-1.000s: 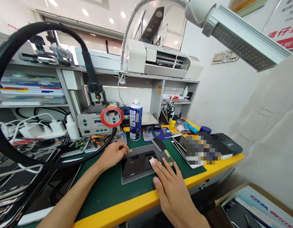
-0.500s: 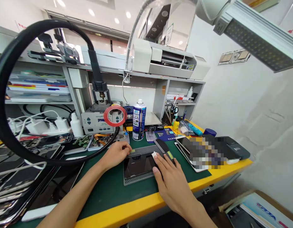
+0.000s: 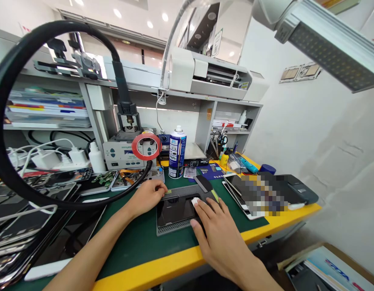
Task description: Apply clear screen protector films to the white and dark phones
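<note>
"Where's the trouble, from where you stand?"

"Under the right hand [image 3: 223,238]. Its fingers lie spread, thumb well out, the tips pressing a white wipe [image 3: 195,200] onto the dark screen panel [image 3: 176,211], toward its right end. Uneven pressure could slide the panel on the grey perforated mat [image 3: 165,230]; grit beneath the wipe might scratch it."

"And the left hand [image 3: 150,198]?"

"Curled at the mat's far left corner, by a yellow-green strip [image 3: 168,191]. Whether those fingers pinch anything or just steady the mat, I can't tell; the hand hides it. Should they slacken, mat and panel might twist together."

"Any room to move?"

"Some, in front: bare green surface [image 3: 135,246] between the mat and the tabletop's yellow edge [image 3: 153,268]. Less behind, where a tall spray can [image 3: 177,151] stands near; a long push that way might topple it."

"Off to the right?"

"Stacked tablets [image 3: 235,182], with a green gap before them. On the other side, the black hose [image 3: 83,205] loops near the left forearm, so a careless elbow could snag it."
</note>
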Demonstrator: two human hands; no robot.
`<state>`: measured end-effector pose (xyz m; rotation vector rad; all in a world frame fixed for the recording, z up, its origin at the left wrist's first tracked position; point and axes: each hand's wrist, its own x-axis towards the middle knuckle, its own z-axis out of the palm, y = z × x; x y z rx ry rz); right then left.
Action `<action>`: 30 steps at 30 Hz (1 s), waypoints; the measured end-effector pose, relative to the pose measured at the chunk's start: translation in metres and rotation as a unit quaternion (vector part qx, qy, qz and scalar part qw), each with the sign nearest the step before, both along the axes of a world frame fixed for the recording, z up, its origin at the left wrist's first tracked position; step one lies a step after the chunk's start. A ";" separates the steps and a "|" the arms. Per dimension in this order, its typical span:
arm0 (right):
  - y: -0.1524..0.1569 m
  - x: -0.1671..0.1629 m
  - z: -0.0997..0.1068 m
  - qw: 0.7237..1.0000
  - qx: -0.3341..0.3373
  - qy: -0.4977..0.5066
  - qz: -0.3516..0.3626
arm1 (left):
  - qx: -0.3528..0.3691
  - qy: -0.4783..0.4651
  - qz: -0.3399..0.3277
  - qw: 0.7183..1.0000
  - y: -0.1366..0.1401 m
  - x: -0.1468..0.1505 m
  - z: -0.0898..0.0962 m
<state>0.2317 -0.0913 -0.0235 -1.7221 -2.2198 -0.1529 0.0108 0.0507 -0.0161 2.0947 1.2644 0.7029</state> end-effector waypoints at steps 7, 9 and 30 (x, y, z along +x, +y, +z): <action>-0.008 0.004 -0.004 1.000 -0.028 0.005 0.002 | 0.050 0.063 -0.004 0.997 -0.002 0.003 -0.001; 0.000 0.003 -0.003 1.000 -0.026 0.007 -0.002 | 0.059 0.069 -0.005 0.996 -0.002 0.004 -0.001; -0.015 0.004 -0.004 0.999 -0.040 0.001 -0.003 | 0.058 0.071 -0.011 0.996 -0.001 0.003 -0.003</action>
